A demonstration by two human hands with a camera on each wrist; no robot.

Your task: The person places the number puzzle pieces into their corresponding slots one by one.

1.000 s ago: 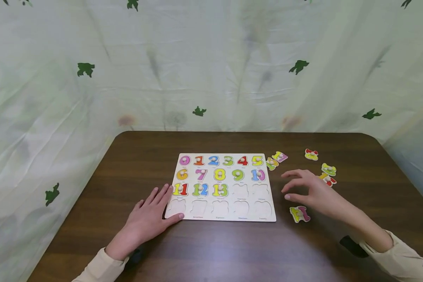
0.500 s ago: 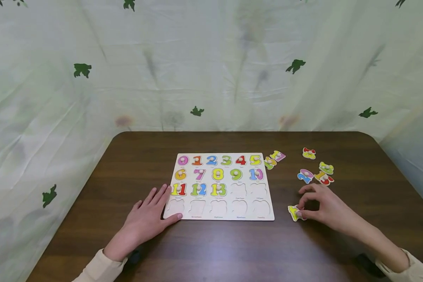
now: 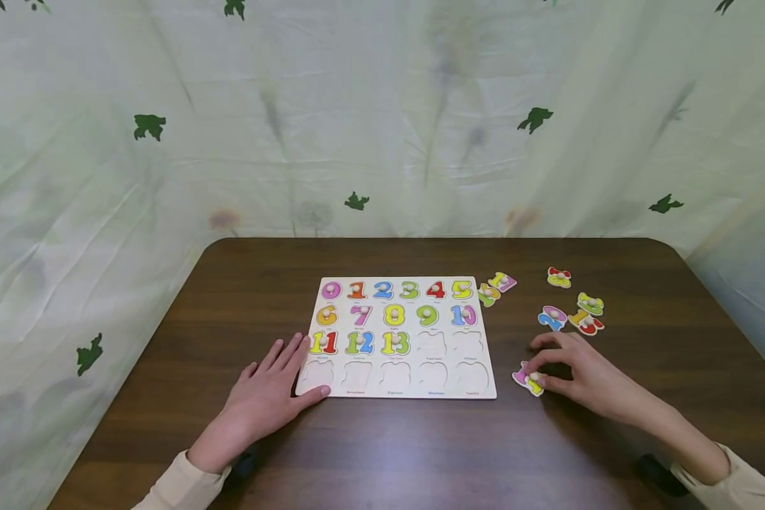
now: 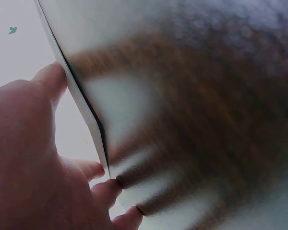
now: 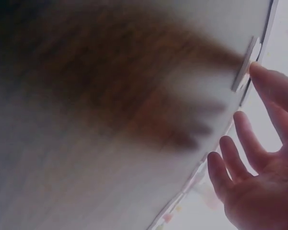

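A white number puzzle board lies on the dark wooden table, with the number pieces 0 to 13 set in it and several bare recesses. My left hand rests spread on the board's left edge, its thumb at the near left corner. Right of the board, my right hand pinches a pink and yellow number piece near its knob between thumb and index finger. In the right wrist view, the thumb and index finger meet at the piece seen edge-on, while the other fingers are apart from it.
Loose pieces lie beyond my right hand: a blue and pink one, a yellow and red one, a green one and a red and yellow one. Two more lie by the board's far right corner. A patterned curtain hangs behind.
My right hand has come down to the pink and yellow piece and taken hold of it. The piece has turned and shifted slightly left. My left hand stays on the board.
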